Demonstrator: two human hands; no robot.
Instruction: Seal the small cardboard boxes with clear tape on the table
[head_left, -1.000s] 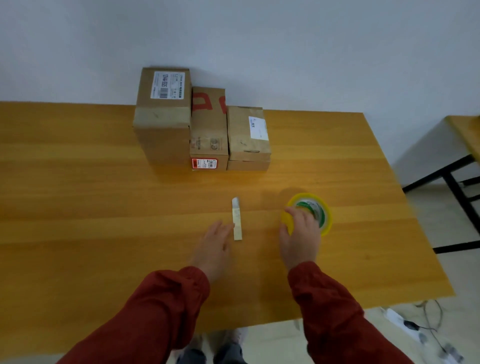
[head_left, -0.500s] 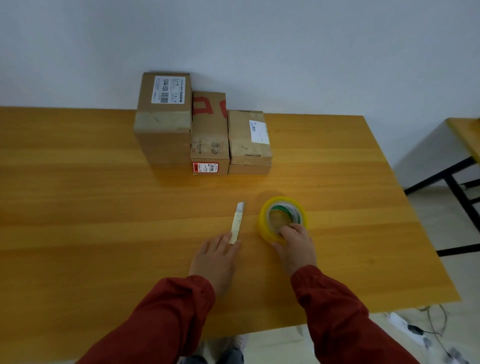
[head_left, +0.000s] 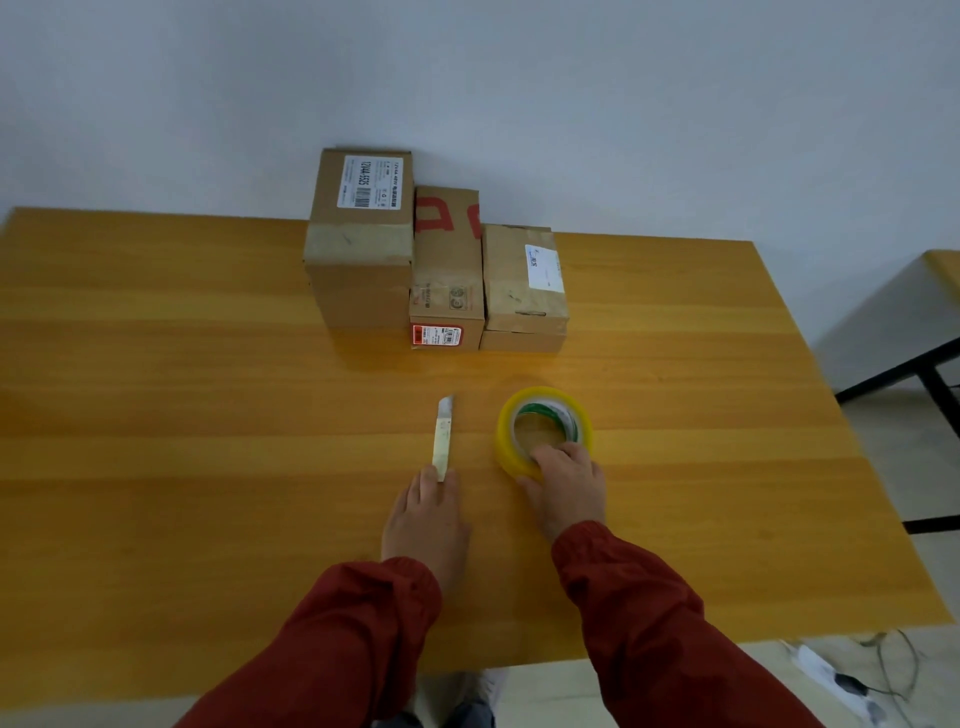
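Three small cardboard boxes stand side by side at the far edge of the wooden table (head_left: 156, 415): a tall one (head_left: 361, 239) on the left, a middle one (head_left: 447, 270) with red marks, a lower one (head_left: 522, 286) on the right. A roll of clear tape (head_left: 543, 428) with a yellowish rim lies flat in front of them. My right hand (head_left: 569, 486) grips its near edge, fingers inside the core. A pale utility knife (head_left: 443, 438) lies to the left of the roll. My left hand (head_left: 426, 519) lies flat, its fingertips touching the knife's near end.
A white wall runs behind the boxes. Another table (head_left: 943, 270) with black legs stands at the far right. A power strip and cables (head_left: 841, 680) lie on the floor past the table's near right corner.
My right hand slid the tape roll left toward the knife and now hooks its fingers inside the core. My left hand moved up to the knife's near end, and the knife turned slightly.
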